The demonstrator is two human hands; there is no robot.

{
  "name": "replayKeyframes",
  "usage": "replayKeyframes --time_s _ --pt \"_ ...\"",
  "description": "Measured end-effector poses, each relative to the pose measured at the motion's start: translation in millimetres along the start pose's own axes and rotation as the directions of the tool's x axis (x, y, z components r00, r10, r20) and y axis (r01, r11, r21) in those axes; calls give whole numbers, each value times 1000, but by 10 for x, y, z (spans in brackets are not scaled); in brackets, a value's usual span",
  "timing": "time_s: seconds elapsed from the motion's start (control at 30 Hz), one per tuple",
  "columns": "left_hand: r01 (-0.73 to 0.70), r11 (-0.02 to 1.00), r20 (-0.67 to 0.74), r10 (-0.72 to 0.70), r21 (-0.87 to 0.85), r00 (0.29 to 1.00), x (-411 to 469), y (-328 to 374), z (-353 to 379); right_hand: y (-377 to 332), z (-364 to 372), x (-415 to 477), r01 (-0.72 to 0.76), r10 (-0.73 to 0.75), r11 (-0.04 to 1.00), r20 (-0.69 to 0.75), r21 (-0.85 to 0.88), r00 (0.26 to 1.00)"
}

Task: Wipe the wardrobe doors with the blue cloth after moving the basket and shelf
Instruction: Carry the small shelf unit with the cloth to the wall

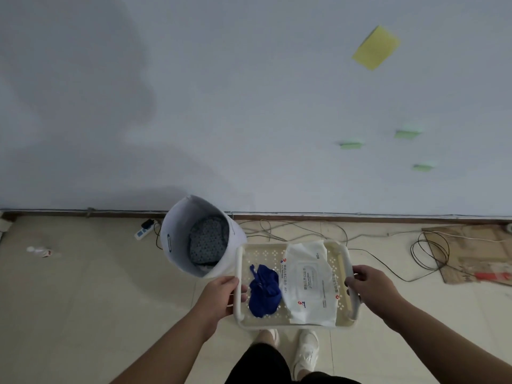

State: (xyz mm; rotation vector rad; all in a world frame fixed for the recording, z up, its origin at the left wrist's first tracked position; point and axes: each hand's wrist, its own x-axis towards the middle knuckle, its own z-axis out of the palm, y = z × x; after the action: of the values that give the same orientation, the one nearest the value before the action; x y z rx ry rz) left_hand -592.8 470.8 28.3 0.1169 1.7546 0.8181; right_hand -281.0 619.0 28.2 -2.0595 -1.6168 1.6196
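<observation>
Item: blue cloth, crumpled into a loose bundle. It lay in the left half of a cream plastic shelf, a shallow perforated tray with a raised rim. Its right edge touched a white pack of wet wipes, which lay flat and filled the shelf's middle and right.

Holder: a person standing, carrying the shelf level in front of the body.
- Left hand: gripped the shelf's left rim, thumb on top and fingers curled underneath.
- Right hand: gripped the right-side handle, fingers wrapped round it.

Below the shelf: pale shoes on a beige tiled floor.

Adjacent: a white fabric basket, round and open-topped, stood on the floor just beside the shelf's far left corner. Whether the two touched could not be told. A dark dotted cloth lay inside it.

Further out, along the skirting:
- a white power strip left of the basket
- loose cables trailing to the right
- a sheet of cardboard flat on the floor at far right
- a clear plastic bottle on its side at far left, well apart from the rest

Backdrop: a plain white wall bearing a yellow sticky note high on the right and three green notes lower down.
</observation>
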Motion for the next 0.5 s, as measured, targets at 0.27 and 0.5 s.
replayKeyframes --time_s 0.27,0.5 --pt "65 998 45 -66 13 997 1047 705 -5 -614 160 947 -99 100 995 -36 27 994" --pt "84 991 64 -91 109 994 2009 1064 144 -855 286 1877 -187 187 982 -59 6 981"
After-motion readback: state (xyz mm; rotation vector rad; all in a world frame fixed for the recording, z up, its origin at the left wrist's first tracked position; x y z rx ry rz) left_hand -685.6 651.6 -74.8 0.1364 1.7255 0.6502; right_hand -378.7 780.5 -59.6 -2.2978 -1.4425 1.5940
